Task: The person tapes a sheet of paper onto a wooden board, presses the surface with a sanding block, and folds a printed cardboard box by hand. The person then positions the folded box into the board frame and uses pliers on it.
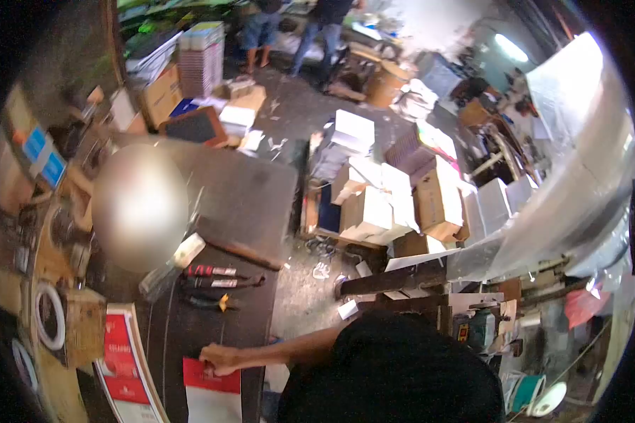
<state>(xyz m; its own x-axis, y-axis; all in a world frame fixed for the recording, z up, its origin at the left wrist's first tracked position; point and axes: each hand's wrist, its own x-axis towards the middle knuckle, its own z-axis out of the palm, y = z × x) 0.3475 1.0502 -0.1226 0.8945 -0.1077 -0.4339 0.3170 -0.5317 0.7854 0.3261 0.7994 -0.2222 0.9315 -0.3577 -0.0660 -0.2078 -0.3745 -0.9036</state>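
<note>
From a black sleeve, my right hand reaches left across the dark workbench. Its curled fingers rest on the upper red part of a red-and-white printed sheet or booklet. Whether they pinch its edge or something small is too blurred to tell. My left hand is out of view. Left of the sheet lies a stack of red-and-white printed covers. Above my right hand are red-handled tools and a tool with a yellow-and-black handle.
A blurred oval hides part of the bench's far side. White rolls of tape lie at the left. Boxes and paper stacks stand on a pallet beyond. Two people stand at the back. Plastic sheeting hangs at the right.
</note>
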